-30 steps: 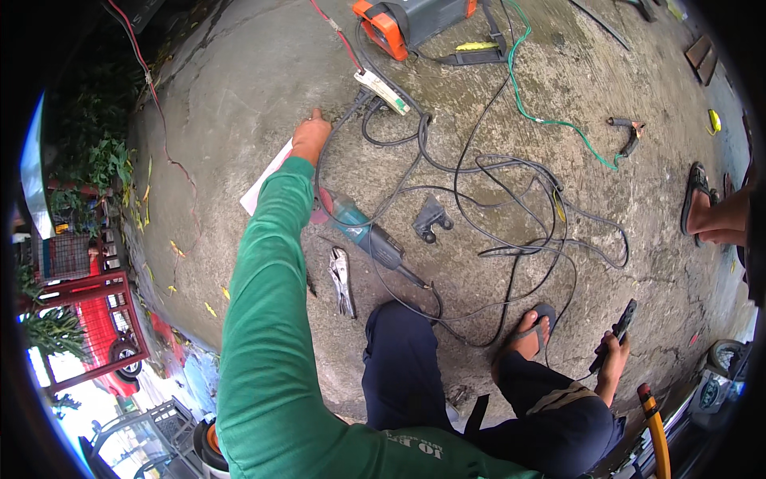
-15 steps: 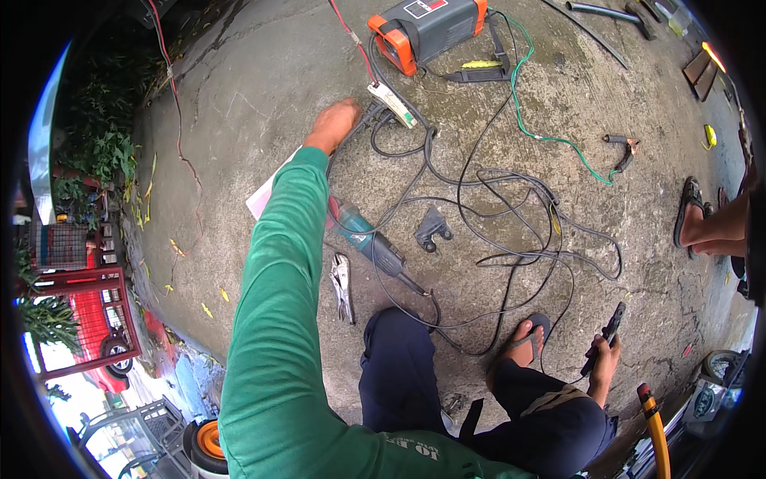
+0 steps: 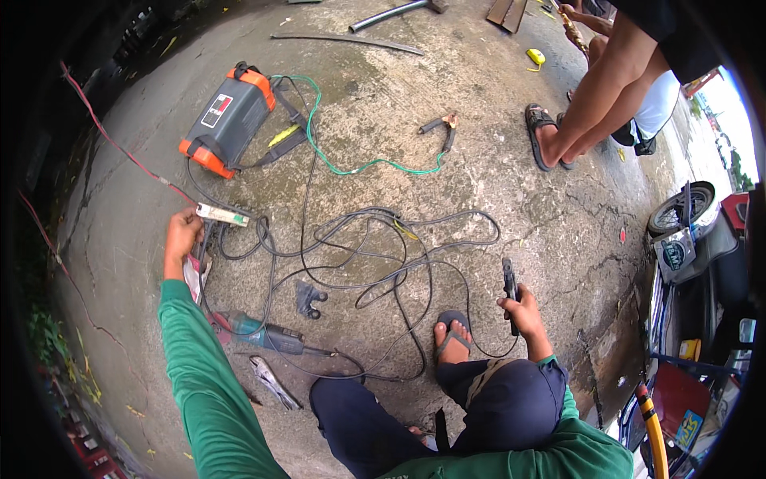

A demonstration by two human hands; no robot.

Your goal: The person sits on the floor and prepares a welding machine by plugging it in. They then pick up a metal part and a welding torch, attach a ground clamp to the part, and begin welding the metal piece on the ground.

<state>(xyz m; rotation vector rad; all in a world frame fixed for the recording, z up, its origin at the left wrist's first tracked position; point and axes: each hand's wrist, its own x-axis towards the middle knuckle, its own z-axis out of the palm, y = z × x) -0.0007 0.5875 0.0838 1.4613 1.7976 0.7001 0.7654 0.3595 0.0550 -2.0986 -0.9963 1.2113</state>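
Note:
My left hand [image 3: 185, 231] reaches out to the far left, its fingers closed on the near-left end of a white power strip [image 3: 223, 215]. A red-and-black cord runs into that end, and dark plugs [image 3: 209, 233] hang beside it. My right hand [image 3: 523, 313] is wrapped around a black welding electrode holder [image 3: 509, 278], held upright above the ground near my right knee. Between my left arm and my knee lies a teal angle grinder [image 3: 263, 332]. Locking pliers [image 3: 274, 383] rest nearer to me, and a small dark grey bracket-like part [image 3: 309, 298] lies beyond the grinder.
A grey-and-orange welding machine [image 3: 231, 120] stands far left. Its green cable leads to an earth clamp [image 3: 447, 132]. Black cables [image 3: 399, 247] lie tangled across the concrete. Metal bars [image 3: 347, 41] lie at the back. Another person's sandalled foot [image 3: 542, 140] stands right, near parked motorbikes [image 3: 694, 231].
The view has swung to the right, so the ground objects appear farther left. My left hand has come to the end of the power strip. The right hand still holds the electrode holder.

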